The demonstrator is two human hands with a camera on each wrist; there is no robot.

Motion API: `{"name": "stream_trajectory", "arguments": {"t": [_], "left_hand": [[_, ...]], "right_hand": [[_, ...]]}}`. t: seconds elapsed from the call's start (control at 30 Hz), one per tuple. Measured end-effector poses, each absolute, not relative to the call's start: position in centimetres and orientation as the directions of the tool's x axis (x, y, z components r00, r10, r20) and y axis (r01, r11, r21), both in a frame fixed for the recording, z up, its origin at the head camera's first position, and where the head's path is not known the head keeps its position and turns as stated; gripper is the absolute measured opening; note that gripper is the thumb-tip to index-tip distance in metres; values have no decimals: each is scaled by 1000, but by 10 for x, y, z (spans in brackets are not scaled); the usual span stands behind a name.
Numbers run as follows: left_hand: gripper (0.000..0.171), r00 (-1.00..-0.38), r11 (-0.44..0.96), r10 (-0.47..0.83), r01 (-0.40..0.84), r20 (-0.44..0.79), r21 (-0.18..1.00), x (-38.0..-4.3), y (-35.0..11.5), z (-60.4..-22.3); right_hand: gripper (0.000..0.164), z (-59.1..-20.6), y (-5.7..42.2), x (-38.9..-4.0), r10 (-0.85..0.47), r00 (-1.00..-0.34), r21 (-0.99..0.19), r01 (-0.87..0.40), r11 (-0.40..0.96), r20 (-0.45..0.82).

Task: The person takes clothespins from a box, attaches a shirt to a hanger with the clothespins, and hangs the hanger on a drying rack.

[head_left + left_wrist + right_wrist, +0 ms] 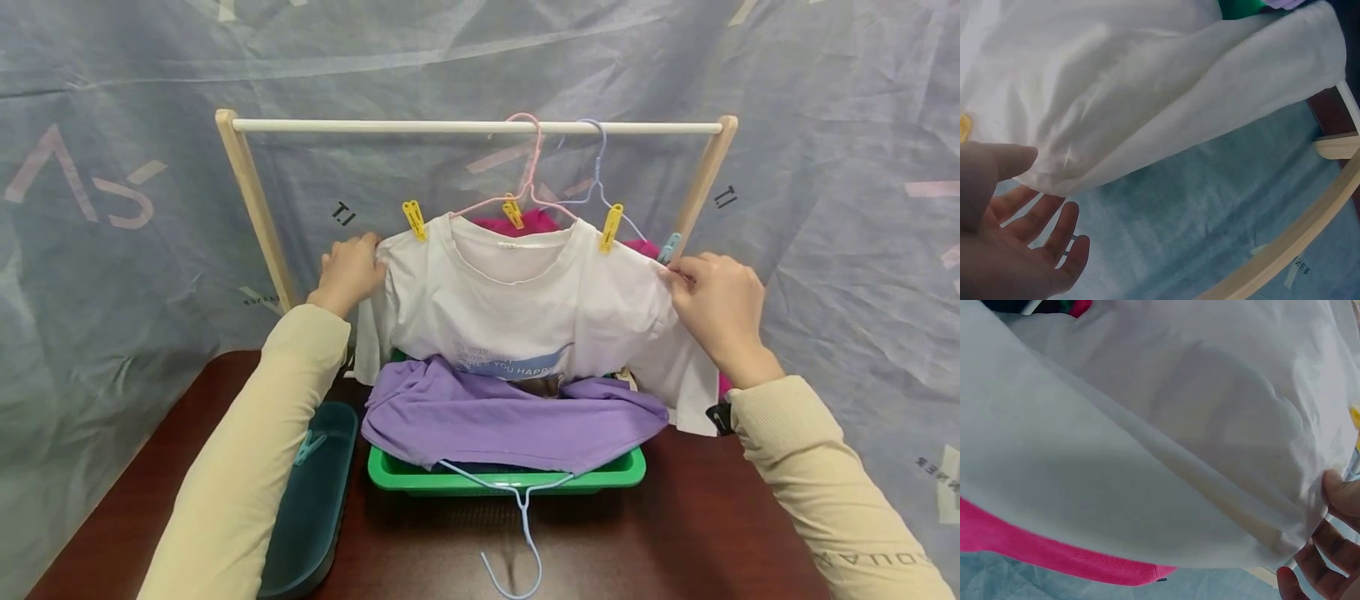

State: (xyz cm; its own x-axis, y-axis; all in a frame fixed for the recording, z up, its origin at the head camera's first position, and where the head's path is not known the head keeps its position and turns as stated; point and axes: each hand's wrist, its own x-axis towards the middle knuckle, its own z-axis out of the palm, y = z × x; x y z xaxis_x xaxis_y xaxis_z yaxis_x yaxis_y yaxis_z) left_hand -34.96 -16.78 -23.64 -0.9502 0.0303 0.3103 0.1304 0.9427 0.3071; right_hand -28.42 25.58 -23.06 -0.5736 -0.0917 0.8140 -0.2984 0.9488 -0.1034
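The left-hand grip point(348, 271) and right-hand grip point(722, 304) each pinch a shoulder of the white shirt point(517, 304), which hangs on the pink hanger point(533, 165) from the white rail point(360, 126).

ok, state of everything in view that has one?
White shirt, on pink hanger, two yellow clips attached
Pink hanger, hooked over rail
Rear blue hanger, hooked over rail
Pink garment, partly hidden behind shirt
Purple garment, draped across green basket
Front blue hanger, partly under purple garment
Green basket, partly covered
Dark tray, holding blue clip
Upper blue clip, fastening unclear
Left hand, touching shirt, grip unclear
Right hand, pinching shirt
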Motion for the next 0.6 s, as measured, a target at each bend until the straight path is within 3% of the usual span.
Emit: {"name": "stream_trajectory", "arguments": {"t": [0.3,0.6], "left_hand": [[46,-967,929,32,123,253,350,-349,-169,-239],[45,-961,946,72,150,266,287,-346,-169,-248]], "right_hand": [[12,-231,256,-289,-123,-562,-97,-346,933,818],[13,-233,257,-293,-115,-587,-115,-340,933,801]]}}
